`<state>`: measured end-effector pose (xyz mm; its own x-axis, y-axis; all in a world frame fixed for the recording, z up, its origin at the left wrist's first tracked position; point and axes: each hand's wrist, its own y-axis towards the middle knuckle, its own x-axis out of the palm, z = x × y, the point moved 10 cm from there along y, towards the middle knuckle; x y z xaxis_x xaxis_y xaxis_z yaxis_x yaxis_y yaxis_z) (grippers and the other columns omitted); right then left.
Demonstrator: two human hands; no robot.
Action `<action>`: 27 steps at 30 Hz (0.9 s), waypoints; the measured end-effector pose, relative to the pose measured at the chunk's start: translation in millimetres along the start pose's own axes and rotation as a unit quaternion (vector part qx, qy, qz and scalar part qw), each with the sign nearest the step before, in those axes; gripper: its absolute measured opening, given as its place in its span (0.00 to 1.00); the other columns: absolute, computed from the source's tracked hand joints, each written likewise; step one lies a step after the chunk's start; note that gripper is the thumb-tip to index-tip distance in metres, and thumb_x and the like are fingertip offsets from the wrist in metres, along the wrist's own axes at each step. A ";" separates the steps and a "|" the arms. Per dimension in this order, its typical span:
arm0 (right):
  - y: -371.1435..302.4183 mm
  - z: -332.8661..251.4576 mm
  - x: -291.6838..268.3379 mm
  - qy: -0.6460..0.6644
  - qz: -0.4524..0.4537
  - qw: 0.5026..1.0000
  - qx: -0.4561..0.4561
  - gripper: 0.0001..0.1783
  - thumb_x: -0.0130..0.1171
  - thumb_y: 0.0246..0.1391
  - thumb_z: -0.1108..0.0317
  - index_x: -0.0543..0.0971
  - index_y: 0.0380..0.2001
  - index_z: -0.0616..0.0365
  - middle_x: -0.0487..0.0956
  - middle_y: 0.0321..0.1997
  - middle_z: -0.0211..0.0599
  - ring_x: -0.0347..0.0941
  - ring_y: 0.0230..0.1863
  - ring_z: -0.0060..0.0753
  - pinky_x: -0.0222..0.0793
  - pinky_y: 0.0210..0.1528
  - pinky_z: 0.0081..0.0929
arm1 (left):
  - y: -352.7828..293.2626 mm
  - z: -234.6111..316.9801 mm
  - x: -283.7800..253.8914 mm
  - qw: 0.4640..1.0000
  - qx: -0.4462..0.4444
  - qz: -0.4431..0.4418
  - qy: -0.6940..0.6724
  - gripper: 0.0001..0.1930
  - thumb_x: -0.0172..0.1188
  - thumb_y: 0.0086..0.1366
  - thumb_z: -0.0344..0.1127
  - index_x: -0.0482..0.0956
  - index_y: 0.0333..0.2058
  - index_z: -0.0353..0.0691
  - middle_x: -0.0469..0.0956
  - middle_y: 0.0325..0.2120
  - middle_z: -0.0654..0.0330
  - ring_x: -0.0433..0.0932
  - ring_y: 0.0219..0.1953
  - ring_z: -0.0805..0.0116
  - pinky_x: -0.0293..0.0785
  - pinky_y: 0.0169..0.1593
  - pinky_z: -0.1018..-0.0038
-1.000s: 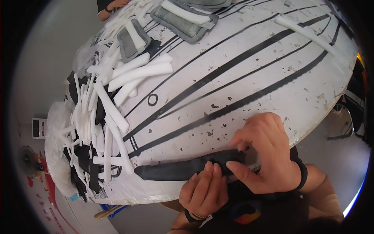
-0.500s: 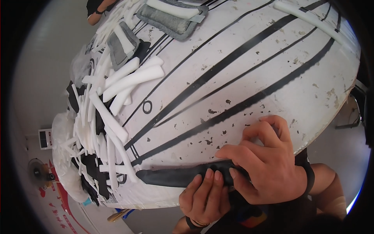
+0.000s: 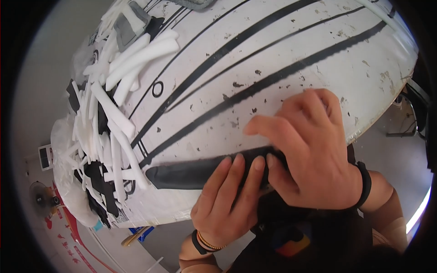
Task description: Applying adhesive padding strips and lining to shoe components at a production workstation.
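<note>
A long, dark strip of smooth, soft material, like a narrow padded sleeve (image 3: 186, 176), lies along the near edge of the table. My left hand (image 3: 230, 198) grips it, fingertips pressed on its top; the thumb is hidden. Right beside it, my right hand (image 3: 314, 154) is over the strip's right end. Its thumb tip touches the strip, while the index finger is raised apart, slightly blurred, and the other fingers are bent. The end under this hand is hidden.
White foam strips (image 3: 120, 111) are heaped with black scraps at the left. A grey padded piece (image 3: 132, 27) lies beyond them. Long black bands (image 3: 268, 82) and a small black ring (image 3: 157, 89) lie on the worn white table (image 3: 318, 75). A fan (image 3: 41, 195) stands off to the left.
The view has shifted, so the table appears higher and farther left. My right index finger has lifted away from the strip and thumb. My left fingers have straightened over the strip.
</note>
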<state>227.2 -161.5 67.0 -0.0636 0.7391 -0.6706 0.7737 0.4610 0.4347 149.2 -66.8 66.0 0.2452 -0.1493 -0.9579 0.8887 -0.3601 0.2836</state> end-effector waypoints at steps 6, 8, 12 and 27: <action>-9.5 0.4 -8.9 0.017 0.036 0.999 -0.028 0.32 0.59 0.30 0.77 0.76 0.48 0.58 0.72 0.35 0.39 0.66 0.40 0.47 0.61 0.47 0.44 | 2.1 5.0 0.4 0.997 0.015 -0.015 0.077 0.17 0.59 0.66 0.46 0.86 0.51 0.53 0.82 0.45 0.64 0.80 0.45 0.64 0.80 0.44 0.79; -11.2 3.6 -7.1 0.042 0.005 0.999 -0.015 0.33 0.59 0.32 0.79 0.74 0.51 0.59 0.71 0.35 0.39 0.66 0.40 0.46 0.62 0.47 0.40 | 2.9 9.3 0.7 0.995 0.027 -0.013 0.095 0.18 0.59 0.67 0.47 0.85 0.52 0.53 0.82 0.45 0.64 0.80 0.44 0.64 0.80 0.44 0.78; -18.4 19.2 -17.2 0.130 0.010 0.991 0.024 0.31 0.56 0.38 0.83 0.72 0.53 0.62 0.72 0.39 0.40 0.67 0.41 0.40 0.63 0.50 0.33 | 7.0 15.3 -0.4 0.994 0.039 -0.013 0.104 0.18 0.59 0.67 0.46 0.85 0.52 0.50 0.82 0.46 0.61 0.80 0.43 0.62 0.80 0.43 0.78; -18.6 25.6 -23.0 0.189 0.040 0.981 0.011 0.23 0.53 0.39 0.87 0.77 0.43 0.64 0.77 0.36 0.38 0.73 0.40 0.42 0.70 0.55 0.40 | -4.4 25.3 -2.1 0.994 0.091 0.058 0.000 0.18 0.70 0.62 0.39 0.85 0.44 0.31 0.84 0.42 0.51 0.85 0.44 0.59 0.83 0.45 0.75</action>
<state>230.3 -199.7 58.9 -0.2277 0.9042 -0.3614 0.7993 0.3856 0.4609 135.0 -88.2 67.9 0.3418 -0.1998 -0.9183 0.7699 -0.5007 0.3956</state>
